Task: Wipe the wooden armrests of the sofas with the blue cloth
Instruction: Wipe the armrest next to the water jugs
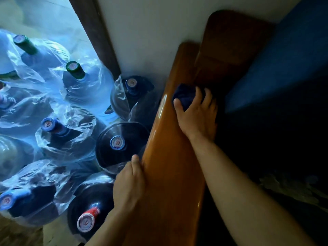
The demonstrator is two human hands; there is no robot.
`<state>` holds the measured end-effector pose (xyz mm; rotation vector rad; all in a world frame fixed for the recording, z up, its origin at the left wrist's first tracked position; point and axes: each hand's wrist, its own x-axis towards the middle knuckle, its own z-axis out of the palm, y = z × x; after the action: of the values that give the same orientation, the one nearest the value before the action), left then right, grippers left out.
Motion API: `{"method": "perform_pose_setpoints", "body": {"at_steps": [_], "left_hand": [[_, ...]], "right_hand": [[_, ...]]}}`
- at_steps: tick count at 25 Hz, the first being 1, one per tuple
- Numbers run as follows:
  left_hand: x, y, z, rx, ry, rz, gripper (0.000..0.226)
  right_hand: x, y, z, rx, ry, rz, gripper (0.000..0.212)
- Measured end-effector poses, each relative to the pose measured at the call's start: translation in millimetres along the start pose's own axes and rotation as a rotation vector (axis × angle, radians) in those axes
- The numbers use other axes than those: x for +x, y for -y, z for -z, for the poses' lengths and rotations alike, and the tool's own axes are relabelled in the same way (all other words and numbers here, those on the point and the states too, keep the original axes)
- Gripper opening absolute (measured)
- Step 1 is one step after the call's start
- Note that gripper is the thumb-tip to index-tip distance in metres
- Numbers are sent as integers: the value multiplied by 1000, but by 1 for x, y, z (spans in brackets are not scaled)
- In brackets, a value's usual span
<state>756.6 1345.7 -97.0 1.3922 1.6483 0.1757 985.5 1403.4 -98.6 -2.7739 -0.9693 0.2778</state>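
Note:
A glossy brown wooden armrest [170,167] runs from the bottom centre up toward the wall. My right hand [197,116] presses a bunched dark blue cloth [184,96] onto the far part of the armrest, fingers wrapped over it. My left hand [129,185] rests on the armrest's left edge nearer to me, thumb along the wood, holding nothing else. A second, darker wooden armrest [230,43] lies beyond, against the wall. The blue sofa cushion [287,57] sits at the right.
Several large water bottles [117,142] wrapped in clear plastic stand packed on the floor left of the armrest. A white wall [150,32] and a dark door frame [95,32] are behind. The sofa seat at the right is in deep shadow.

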Motion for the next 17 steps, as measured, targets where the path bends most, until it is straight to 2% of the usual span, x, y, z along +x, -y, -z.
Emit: {"method": "perform_pose_setpoints", "body": {"at_steps": [2, 5, 6, 8, 9, 10, 11, 13, 15, 17], "left_hand": [[34, -32, -3, -106, -2, 14, 63], [78, -83, -17, -132, 6, -46, 54], [85, -91, -24, -96, -3, -84, 52], [91, -91, -36, -41, -47, -130, 50], [91, -89, -39, -32, -80, -140, 49], [89, -86, -40, -28, -106, -136, 49], [89, -85, -40, -25, -119, -131, 49], [90, -86, -40, -17, -116, -133, 48], [88, -88, -39, -21, -124, -160, 47], [86, -91, -37, -44, -143, -172, 48]], "right_hand": [[-35, 1, -5, 28, -108, -55, 82], [-43, -22, -7, 44, -121, 123, 65], [-26, -24, -5, 83, -128, 76, 60], [-1, -5, -6, 169, -186, -201, 55], [2, 10, -10, 176, -202, -267, 55], [-6, 25, -11, 144, -208, -181, 56], [-12, 34, -13, 104, -179, 38, 57], [-5, 31, -14, 53, -13, 445, 58], [38, 31, -5, 3, 57, 528, 63], [81, 53, -9, -152, 34, 452, 73]]}}
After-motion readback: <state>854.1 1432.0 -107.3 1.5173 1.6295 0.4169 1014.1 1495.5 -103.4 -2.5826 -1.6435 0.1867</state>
